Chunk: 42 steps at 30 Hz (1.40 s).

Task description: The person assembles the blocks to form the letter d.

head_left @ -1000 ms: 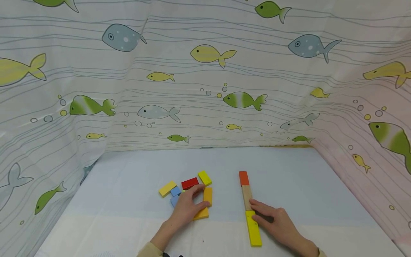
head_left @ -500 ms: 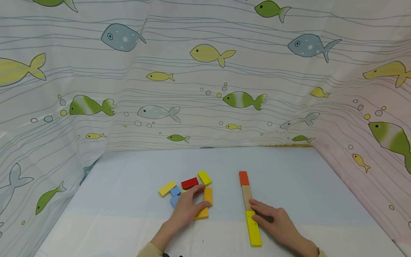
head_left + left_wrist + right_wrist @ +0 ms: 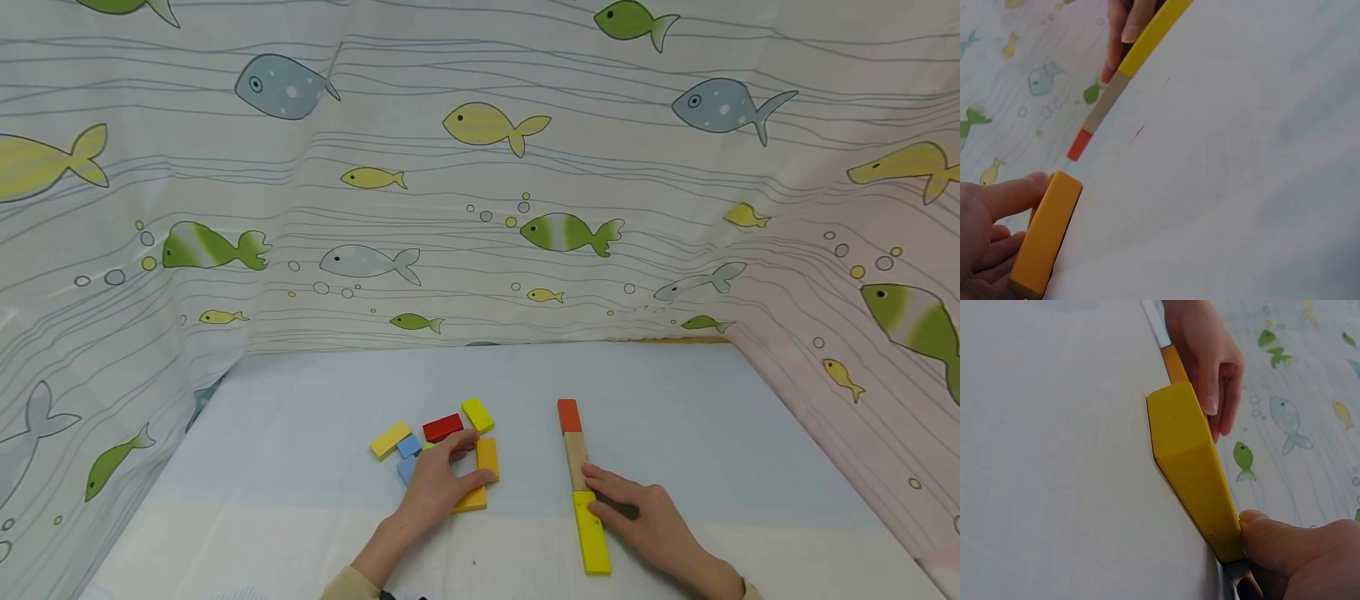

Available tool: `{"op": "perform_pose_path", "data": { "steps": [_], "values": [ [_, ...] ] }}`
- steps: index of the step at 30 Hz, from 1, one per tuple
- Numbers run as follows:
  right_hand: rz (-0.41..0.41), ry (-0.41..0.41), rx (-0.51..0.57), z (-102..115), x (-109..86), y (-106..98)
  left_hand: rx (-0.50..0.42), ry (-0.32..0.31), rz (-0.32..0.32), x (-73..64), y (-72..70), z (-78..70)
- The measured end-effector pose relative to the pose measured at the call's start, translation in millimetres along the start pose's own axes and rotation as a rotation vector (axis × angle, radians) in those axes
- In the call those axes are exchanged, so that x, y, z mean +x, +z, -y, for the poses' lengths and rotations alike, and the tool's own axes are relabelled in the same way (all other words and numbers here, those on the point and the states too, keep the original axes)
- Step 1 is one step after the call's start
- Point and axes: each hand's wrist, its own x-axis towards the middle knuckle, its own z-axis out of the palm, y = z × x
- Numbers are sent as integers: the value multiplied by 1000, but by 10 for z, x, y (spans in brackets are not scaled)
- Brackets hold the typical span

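In the head view my left hand (image 3: pixel 437 483) leans over loose blocks. Its thumb touches an orange block (image 3: pixel 487 461), while the index fingertip is near that block's far end. A second orange block (image 3: pixel 471 500) lies under the thumb; a blue block (image 3: pixel 406 472) is partly hidden by the hand. My right hand (image 3: pixel 651 523) rests beside a row of end-to-end blocks: red-orange (image 3: pixel 569 416), plain wood (image 3: pixel 577 461) and long yellow (image 3: pixel 592 537). Its index finger touches the wooden block's right side, the thumb the yellow block (image 3: pixel 1188 462). No finger wraps round a block.
Behind the left hand lie a red block (image 3: pixel 443 427), a short yellow block (image 3: pixel 477 414), a pale yellow block (image 3: pixel 392 441) and a small blue block (image 3: pixel 409 447). A fish-printed curtain (image 3: pixel 480 225) encloses the pale table (image 3: pixel 712 450) at the back and sides.
The orange block at my left thumb has shifted slightly right, with the thumb tip following. My right hand and the row of blocks have stayed in place.
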Motion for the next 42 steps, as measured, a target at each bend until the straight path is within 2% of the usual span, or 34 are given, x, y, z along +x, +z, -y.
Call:
{"op": "perform_pose_path", "data": {
  "steps": [10, 20, 33, 42],
  "values": [
    [7, 5, -4, 7, 2, -8, -12, -18, -14, -4, 9, -13],
    [10, 26, -1, -2, 11, -12, -24, -42, -26, 26, 21, -110],
    [25, 39, 17, -7, 29, 23, -63, 70, 23, 260, 182, -351],
    [25, 41, 9, -6, 16, 3, -35, 81, 34, 475, 343, -464]
  ]
}}
